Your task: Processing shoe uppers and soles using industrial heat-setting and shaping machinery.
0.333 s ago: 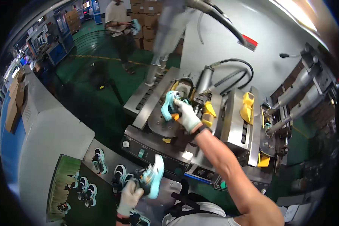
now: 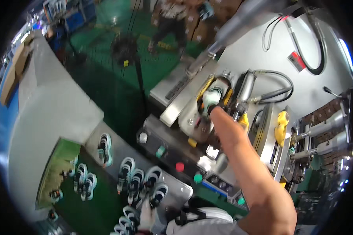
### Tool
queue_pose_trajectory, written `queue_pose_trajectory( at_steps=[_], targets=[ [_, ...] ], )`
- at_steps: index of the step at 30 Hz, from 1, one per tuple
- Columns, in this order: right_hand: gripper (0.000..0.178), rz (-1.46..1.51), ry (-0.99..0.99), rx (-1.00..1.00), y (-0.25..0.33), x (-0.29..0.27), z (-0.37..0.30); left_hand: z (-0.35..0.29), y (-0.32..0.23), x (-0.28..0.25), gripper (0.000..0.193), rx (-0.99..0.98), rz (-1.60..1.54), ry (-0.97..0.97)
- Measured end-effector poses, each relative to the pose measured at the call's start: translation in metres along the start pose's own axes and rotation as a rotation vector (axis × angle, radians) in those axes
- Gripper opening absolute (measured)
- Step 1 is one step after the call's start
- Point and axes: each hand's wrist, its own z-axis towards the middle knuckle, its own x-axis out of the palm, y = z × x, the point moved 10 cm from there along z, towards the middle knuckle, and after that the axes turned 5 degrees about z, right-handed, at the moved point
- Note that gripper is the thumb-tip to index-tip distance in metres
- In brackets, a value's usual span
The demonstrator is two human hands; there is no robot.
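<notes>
The person's right hand (image 2: 214, 111) reaches out to a small shoe (image 2: 212, 96) in the grey press machine (image 2: 192, 117). The shoe sits just past the fingertips, touching them. Whether the hand grips it cannot be told. The gloved left hand (image 2: 146, 213) rests low, beside little shoes (image 2: 135, 181) on a metal tray (image 2: 176, 190).

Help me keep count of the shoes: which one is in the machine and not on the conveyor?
The white-and-teal shoe seated in the press, at the right hand. All the others lie on the conveyor by the left hand.
</notes>
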Motion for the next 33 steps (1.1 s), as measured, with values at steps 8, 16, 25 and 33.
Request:
queue_pose_trajectory(
  at_steps=[8,16,25,33],
  targets=[
    [0.022,0.079,0.555,-0.279,0.003,-0.013,0.063,0.039,0.009,0.01,0.065,0.144,0.07,-0.135],
    [0.06,0.542,0.448,-0.67,0.074,-0.145,-0.257,0.03,0.027,0.02,0.047,0.138,0.148,-0.228],
    [0.093,-0.967,0.368,-0.717,-0.135,-0.063,-0.4,-0.021,0.112,-0.124,0.043,0.131,-0.276,-0.413],
    [0.065,-0.126,0.694,-0.469,-0.117,-0.028,-0.487,-0.094,0.479,-0.364,0.059,-0.299,0.426,-1.004]
  ],
)
